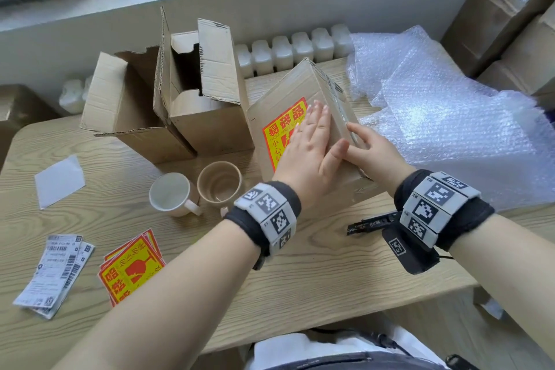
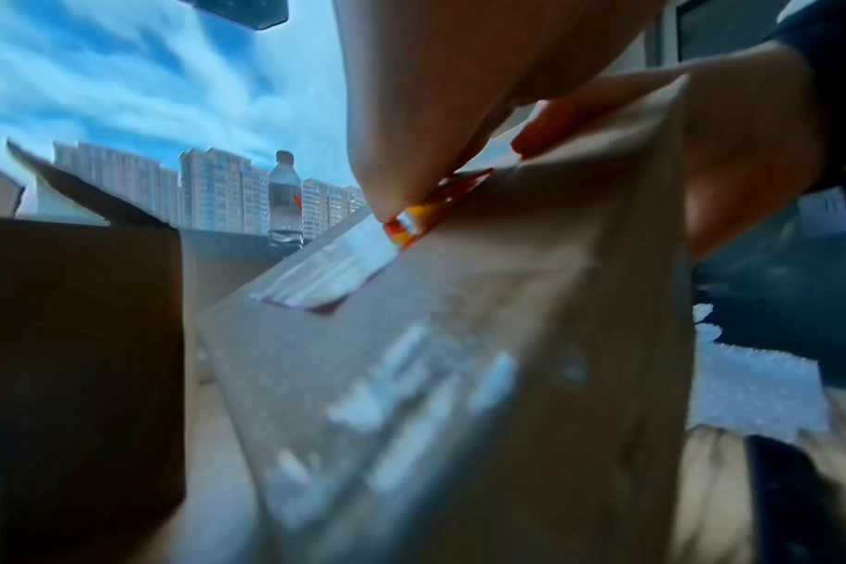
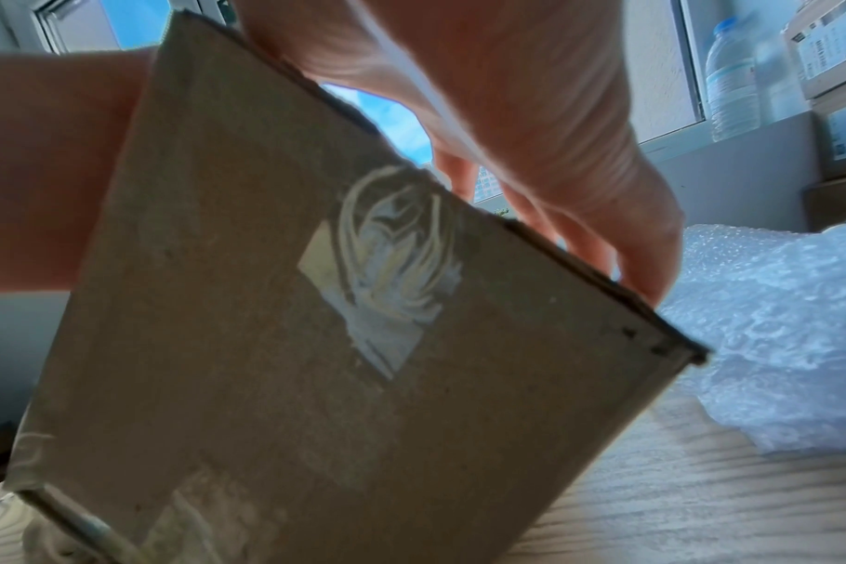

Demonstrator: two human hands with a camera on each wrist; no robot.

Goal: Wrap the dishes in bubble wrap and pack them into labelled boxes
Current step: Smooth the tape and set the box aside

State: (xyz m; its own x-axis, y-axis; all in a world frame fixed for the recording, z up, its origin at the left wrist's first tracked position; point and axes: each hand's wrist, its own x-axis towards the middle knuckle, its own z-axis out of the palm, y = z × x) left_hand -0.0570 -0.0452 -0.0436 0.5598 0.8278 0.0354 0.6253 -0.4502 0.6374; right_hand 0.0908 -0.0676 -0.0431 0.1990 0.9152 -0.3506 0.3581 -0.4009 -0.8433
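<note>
Head view: flat left hand (image 1: 309, 147) presses a fragile sticker (image 1: 282, 132) onto the sealed box (image 1: 303, 84); right hand (image 1: 372, 153) grips its edge.

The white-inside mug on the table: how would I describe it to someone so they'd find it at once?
Start at the wooden table and find the sealed box with the red-and-yellow fragile sticker that both hands touch. Just left of its near corner stand two open, unwrapped mugs side by side. Yours is the left mug, pale with a white inside; its neighbour, the right mug, is tan and ribbed inside.
</note>
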